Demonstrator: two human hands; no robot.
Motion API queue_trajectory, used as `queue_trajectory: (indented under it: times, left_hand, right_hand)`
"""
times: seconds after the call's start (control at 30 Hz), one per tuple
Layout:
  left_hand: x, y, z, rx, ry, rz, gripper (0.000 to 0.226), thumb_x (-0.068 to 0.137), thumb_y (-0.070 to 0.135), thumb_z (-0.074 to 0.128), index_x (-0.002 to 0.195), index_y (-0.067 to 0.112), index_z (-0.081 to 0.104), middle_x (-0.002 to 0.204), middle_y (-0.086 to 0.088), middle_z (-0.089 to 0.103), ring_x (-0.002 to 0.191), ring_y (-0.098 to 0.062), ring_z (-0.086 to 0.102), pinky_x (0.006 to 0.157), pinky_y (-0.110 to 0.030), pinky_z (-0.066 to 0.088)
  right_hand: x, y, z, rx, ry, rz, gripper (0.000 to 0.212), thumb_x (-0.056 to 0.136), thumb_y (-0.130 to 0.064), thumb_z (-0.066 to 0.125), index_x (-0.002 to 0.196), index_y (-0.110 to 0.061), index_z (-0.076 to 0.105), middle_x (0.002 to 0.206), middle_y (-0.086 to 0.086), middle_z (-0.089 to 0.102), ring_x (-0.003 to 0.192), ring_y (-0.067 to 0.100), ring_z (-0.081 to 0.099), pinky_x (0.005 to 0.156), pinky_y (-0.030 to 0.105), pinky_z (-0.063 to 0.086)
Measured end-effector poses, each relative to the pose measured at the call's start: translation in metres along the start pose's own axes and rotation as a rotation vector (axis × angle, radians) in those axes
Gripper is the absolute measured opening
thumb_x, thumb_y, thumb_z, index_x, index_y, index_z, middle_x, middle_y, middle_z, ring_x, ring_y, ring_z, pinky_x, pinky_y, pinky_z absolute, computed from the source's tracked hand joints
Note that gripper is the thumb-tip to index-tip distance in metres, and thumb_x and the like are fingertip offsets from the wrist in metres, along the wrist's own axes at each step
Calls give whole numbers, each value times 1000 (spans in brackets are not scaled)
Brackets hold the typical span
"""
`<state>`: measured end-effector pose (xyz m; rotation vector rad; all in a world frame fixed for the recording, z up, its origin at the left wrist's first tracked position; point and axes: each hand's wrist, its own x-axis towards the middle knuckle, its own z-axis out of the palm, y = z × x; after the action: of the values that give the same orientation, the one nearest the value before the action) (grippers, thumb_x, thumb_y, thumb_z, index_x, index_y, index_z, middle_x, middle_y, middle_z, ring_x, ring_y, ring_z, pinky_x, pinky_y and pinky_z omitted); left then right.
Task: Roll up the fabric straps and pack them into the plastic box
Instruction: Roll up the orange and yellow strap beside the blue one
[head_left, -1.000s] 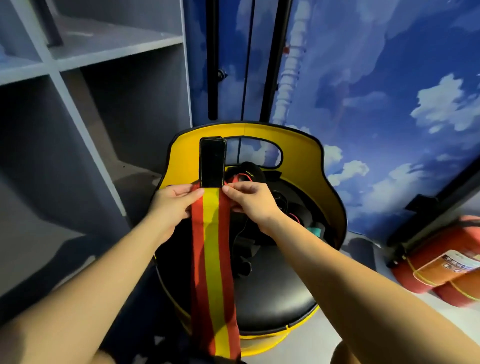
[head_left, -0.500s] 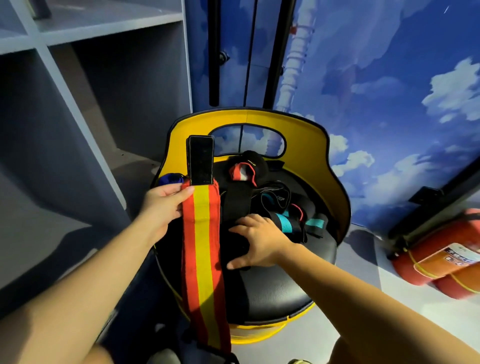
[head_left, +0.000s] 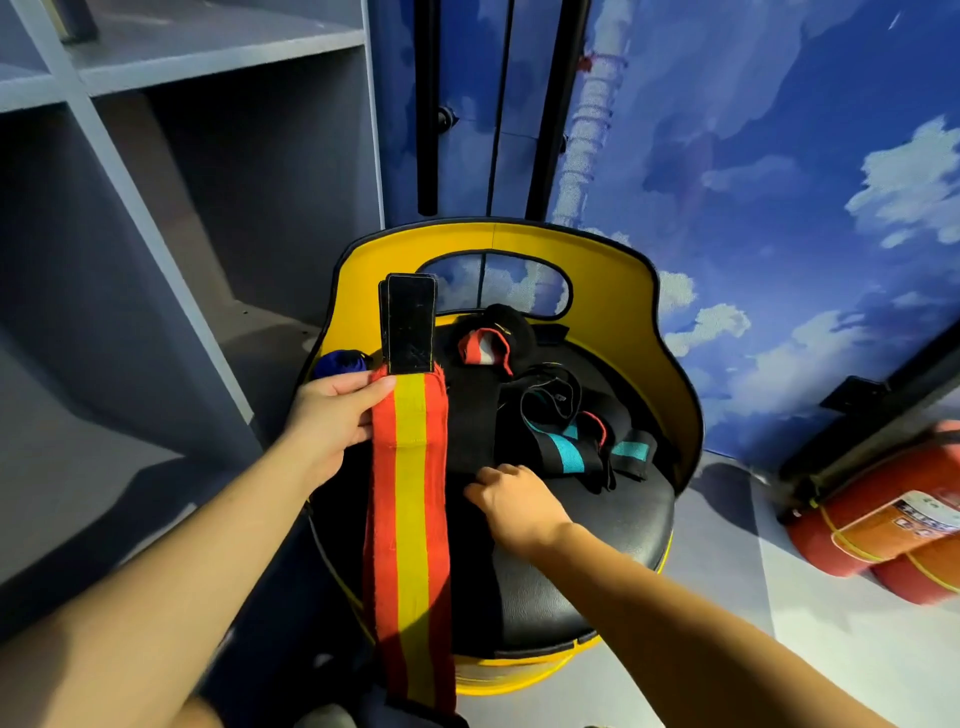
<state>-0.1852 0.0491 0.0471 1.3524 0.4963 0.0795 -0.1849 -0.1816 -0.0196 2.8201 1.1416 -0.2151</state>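
Overhead, head view, single frame. Red-and-yellow strap (head_left: 408, 512): long, flat, unrolled, hanging from upper end down past the stool's front edge to the bottom of frame; black hook-and-loop tab (head_left: 408, 323) standing upright at top. Left hand (head_left: 332, 418): gripping the strap's upper left edge just below the tab, thumb laid across the red band, fingers curled behind the fabric. Right hand (head_left: 514, 501): apart from that strap, resting low on the black seat (head_left: 587, 551), fingers curled down onto a black strap (head_left: 471, 415) lying beside the striped one; whether pinching or merely pressing, cannot tell. Heap of loose straps (head_left: 566, 421) behind the right hand: black with teal bands, one with red-and-white end, tangled, none rolled. Small blue bundle (head_left: 340, 362) at the seat's left rim, just behind the left hand, partly hidden. Yellow stool backrest (head_left: 597, 260) with oval cut-out, curving round the heap. Grey shelving unit (head_left: 182, 156) to the left. Blue sky-and-cloud wall panel (head_left: 779, 182) behind. Red fire extinguishers (head_left: 872, 525) lying on the floor at right.
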Motion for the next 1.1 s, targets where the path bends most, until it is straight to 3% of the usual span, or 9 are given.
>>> queue_trajectory:
  times: [0.1, 0.27, 0.4, 0.47, 0.53, 0.73, 0.87, 0.97, 1.1]
  left_hand:
    - [1, 1, -1, -1, 3, 5, 29, 87, 10, 75, 116, 7, 72, 99, -12, 77, 95, -27, 74, 79, -40, 59]
    - [6, -1, 3, -16, 0, 2, 26, 88, 9, 74, 114, 8, 72, 99, -12, 78, 94, -26, 74, 77, -38, 59]
    - [15, -5, 15, -53, 10, -2, 22, 88, 9, 73, 110, 10, 72, 100, -13, 77, 93, -26, 74, 78, -38, 59]
    - [18, -6, 23, -59, -3, -2, 27, 89, 9, 73, 116, 7, 72, 101, -13, 77, 94, -26, 74, 76, -37, 59]
    - [21, -4, 30, -58, -17, 7, 30, 88, 10, 73, 118, 5, 71, 101, -13, 77, 94, -26, 74, 75, -36, 58]
    - [23, 6, 43, -67, -48, 19, 32, 88, 11, 73, 119, 5, 70, 103, -12, 77, 97, -26, 74, 78, -38, 59]
    - [16, 9, 43, -70, -48, 21, 30, 89, 11, 73, 119, 6, 71, 102, -11, 77, 98, -27, 74, 83, -42, 59]
    - [9, 10, 44, -83, -51, 17, 32, 89, 11, 72, 120, 6, 70, 104, -12, 77, 99, -27, 74, 80, -39, 59]
    - [-4, 17, 46, -95, -74, 24, 31, 89, 11, 72, 120, 5, 70, 103, -12, 77, 97, -26, 74, 78, -37, 59]
  right_hand:
    - [2, 10, 2, -64, 34, 0, 11, 72, -4, 69, 82, -8, 71, 82, 13, 65, 76, 35, 64, 65, 38, 51]
    - [2, 61, 6, -155, 81, 140, 32, 31, -14, 91, 49, -16, 64, 54, 3, 53, 47, 24, 55, 39, 24, 38]
    - [0, 98, 1, -146, 92, 250, 28, 40, -6, 90, 54, -12, 66, 59, 10, 56, 52, 31, 57, 43, 29, 44]
    - [-2, 112, -4, -115, 34, 312, 8, 75, -3, 72, 83, -4, 72, 86, 18, 64, 83, 36, 63, 66, 37, 51]
    - [-2, 128, -4, -94, 0, 420, 23, 93, -3, 49, 106, -4, 68, 109, 17, 61, 107, 36, 57, 83, 40, 47]
    - [5, 137, 3, -54, -85, 439, 27, 97, -6, 45, 121, -7, 58, 123, 15, 55, 117, 34, 50, 99, 39, 44]
    - [-6, 136, 1, -76, -123, 410, 51, 89, -30, 55, 137, -15, 48, 133, 8, 52, 126, 31, 47, 106, 40, 39]
    - [-19, 128, -10, -106, 0, 413, 47, 80, -41, 50, 121, -18, 60, 120, 6, 60, 118, 31, 53, 100, 41, 41]
    - [-23, 108, -38, 93, 410, 407, 33, 78, -31, 47, 88, -16, 74, 86, 7, 69, 85, 34, 62, 72, 39, 50]
